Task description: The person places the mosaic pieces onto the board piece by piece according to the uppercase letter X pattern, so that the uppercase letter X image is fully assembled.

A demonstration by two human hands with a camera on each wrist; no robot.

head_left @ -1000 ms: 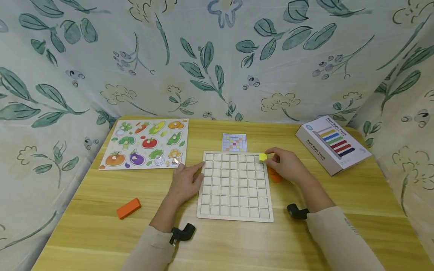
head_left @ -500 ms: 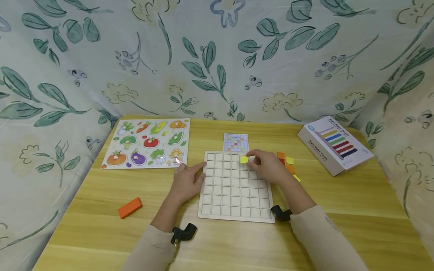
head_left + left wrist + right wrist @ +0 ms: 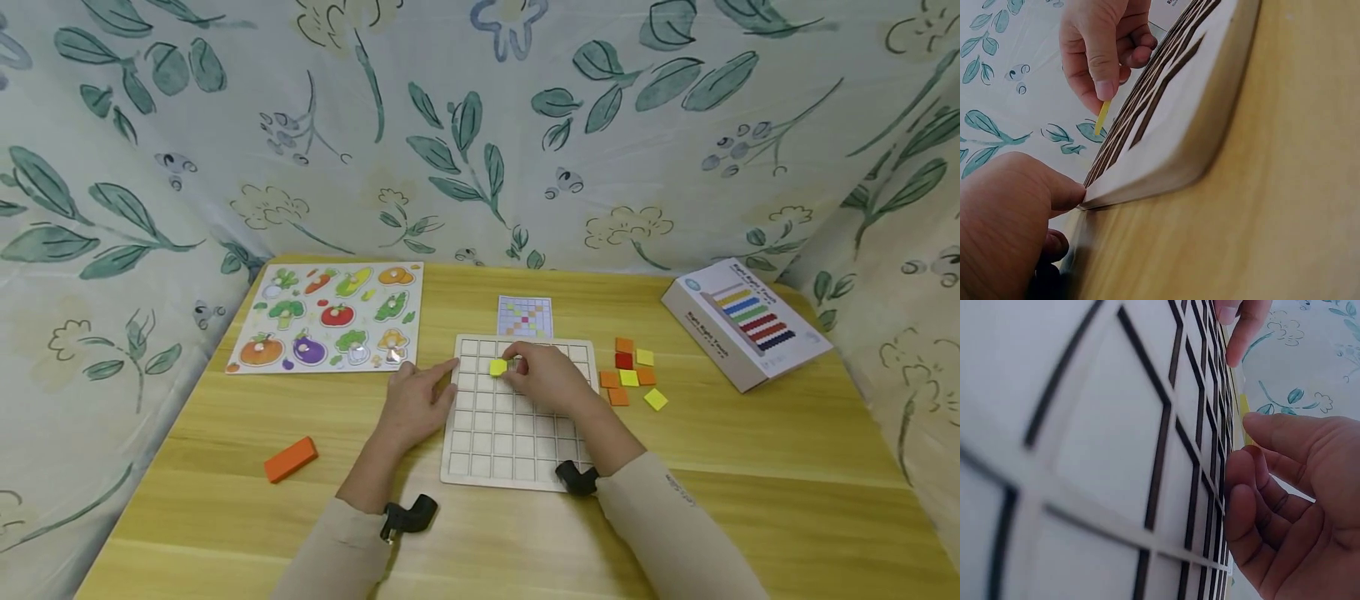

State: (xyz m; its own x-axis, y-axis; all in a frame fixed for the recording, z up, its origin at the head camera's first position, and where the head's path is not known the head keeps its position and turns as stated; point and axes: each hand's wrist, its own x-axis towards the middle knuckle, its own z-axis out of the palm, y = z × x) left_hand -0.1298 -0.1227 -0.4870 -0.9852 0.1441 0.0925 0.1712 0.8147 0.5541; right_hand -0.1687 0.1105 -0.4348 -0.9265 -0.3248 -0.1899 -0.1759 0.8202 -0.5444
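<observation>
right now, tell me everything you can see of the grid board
The grid board looks wooden: a pale, flat panel with rounded corners, a plain rim, tan sides and rows of square cells with dark edges. It lies flat on the table, its far edge by the pattern card. The left hand touches its left edge. The right hand is above it, pinching a yellow tile and hiding some cells; whether either touches the board is unclear. The other visible cells are bare.
</observation>
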